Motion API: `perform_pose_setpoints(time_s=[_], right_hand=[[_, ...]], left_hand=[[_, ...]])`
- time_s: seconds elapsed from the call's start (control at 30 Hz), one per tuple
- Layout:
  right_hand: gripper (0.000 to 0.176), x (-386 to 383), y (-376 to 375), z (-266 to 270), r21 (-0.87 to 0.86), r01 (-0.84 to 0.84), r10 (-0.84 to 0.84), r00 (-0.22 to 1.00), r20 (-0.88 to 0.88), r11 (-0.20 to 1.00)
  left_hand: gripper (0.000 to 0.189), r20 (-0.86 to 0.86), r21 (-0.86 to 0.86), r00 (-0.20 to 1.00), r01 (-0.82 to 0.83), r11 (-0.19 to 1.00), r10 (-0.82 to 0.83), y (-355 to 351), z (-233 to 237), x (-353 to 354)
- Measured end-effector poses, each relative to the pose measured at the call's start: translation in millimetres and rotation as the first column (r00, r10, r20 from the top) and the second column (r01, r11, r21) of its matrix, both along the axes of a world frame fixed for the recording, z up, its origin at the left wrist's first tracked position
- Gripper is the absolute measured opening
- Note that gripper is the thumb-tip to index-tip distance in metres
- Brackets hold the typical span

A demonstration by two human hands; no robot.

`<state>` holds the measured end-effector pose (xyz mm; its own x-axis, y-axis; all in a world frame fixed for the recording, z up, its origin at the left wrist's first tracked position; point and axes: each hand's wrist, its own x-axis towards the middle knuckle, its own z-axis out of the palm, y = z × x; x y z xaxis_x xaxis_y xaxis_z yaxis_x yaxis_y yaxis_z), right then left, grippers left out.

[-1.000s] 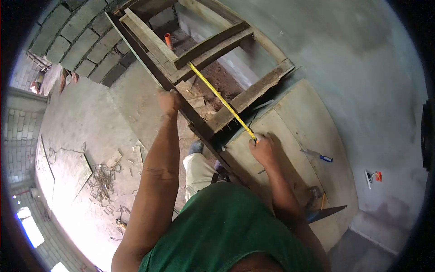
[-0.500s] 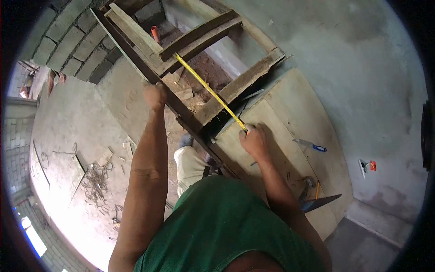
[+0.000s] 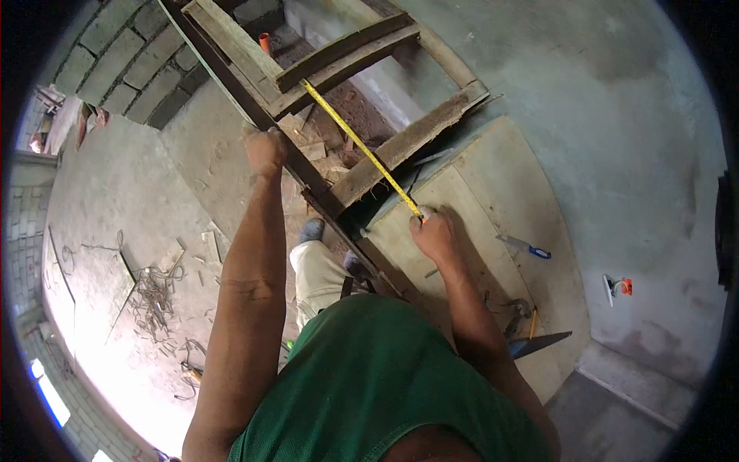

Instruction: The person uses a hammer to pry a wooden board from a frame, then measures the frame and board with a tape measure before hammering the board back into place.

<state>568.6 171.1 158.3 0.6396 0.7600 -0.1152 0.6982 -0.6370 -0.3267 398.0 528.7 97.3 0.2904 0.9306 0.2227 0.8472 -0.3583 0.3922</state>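
Observation:
A weathered wooden frame (image 3: pixel 412 138) with several crosspieces lies across the upper middle. My left hand (image 3: pixel 266 151) is closed around its long left rail. My right hand (image 3: pixel 435 233) is closed on a tape measure, whose yellow blade (image 3: pixel 360 144) stretches from a crosspiece over the frame's near member to my fingers. Most of the tape's case is hidden in my palm. Under my right hand are pale plywood boards (image 3: pixel 469 202), with a blue-handled knife (image 3: pixel 526 246) lying to the right.
A saw (image 3: pixel 543 343), a yellow pencil-like stick (image 3: pixel 533 323) and a metal tool lie on the plywood's near part. Tangled wire (image 3: pixel 158 296) and wood scraps are on the floor at left. An orange pipe (image 3: pixel 265 42) stands beyond the frame, near a block wall (image 3: pixel 127 69).
The view has shifted slightly. Both hands keep their grips, and the tape blade still spans the frame in nearly the same position.

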Motion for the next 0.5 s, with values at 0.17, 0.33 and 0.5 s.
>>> perform_pose_setpoints(time_s=[0.17, 0.33, 0.5], right_hand=[[0.037, -5, 8, 28, -0.123, 0.074, -0.095, 0.981, -0.170, 0.990], [0.033, -5, 8, 27, -0.094, 0.069, -0.086, 0.977, -0.195, 0.993], [0.030, -4, 3, 15, -0.010, 0.041, -0.042, 0.993, -0.107, 0.999]], left_hand=[[0.041, 0.036, -0.071, 0.997, -0.063, 0.995, 0.066, -5, 10, 3], [0.040, -0.174, 0.028, 0.981, 0.094, 0.995, -0.088, 1, 6, -1], [0.041, -0.089, 0.026, 0.995, 0.039, 0.999, -0.036, -6, 18, 1]])
